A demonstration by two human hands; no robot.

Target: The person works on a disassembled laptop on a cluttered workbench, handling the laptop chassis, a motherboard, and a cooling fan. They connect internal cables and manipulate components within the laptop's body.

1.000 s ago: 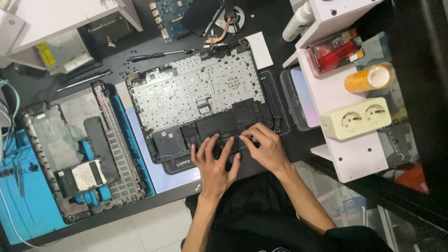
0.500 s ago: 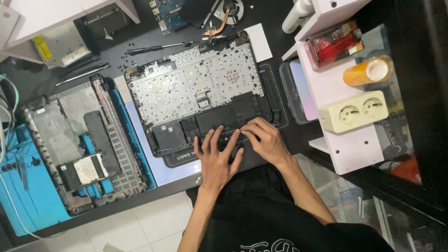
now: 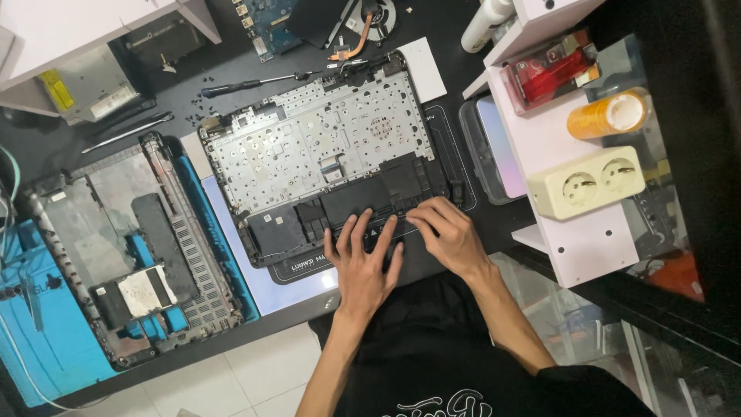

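An opened laptop chassis [image 3: 324, 147] lies upside down on the dark desk, its silver keyboard backplate showing. Along its near edge sits a long black battery [image 3: 363, 199]. My left hand [image 3: 363, 266] lies flat with fingers spread on the near edge of the chassis, fingertips touching the battery. My right hand [image 3: 448, 235] rests beside it, fingers curled and pressing on the battery's right part. Neither hand grips a tool.
The laptop's bottom cover [image 3: 131, 247] lies left on a blue mat [image 3: 31, 340]. A screwdriver [image 3: 255, 82] and tweezers [image 3: 127, 133] lie behind. A circuit board with fan [image 3: 309, 19] is at the back. At right stand a white shelf [image 3: 571, 232], power socket [image 3: 590, 181], tape roll [image 3: 606, 116] and tray [image 3: 494, 150].
The view has shifted slightly. Both hands stay on the near edge of the chassis; my left fingers have spread a little and my right hand has slid slightly right along the battery.
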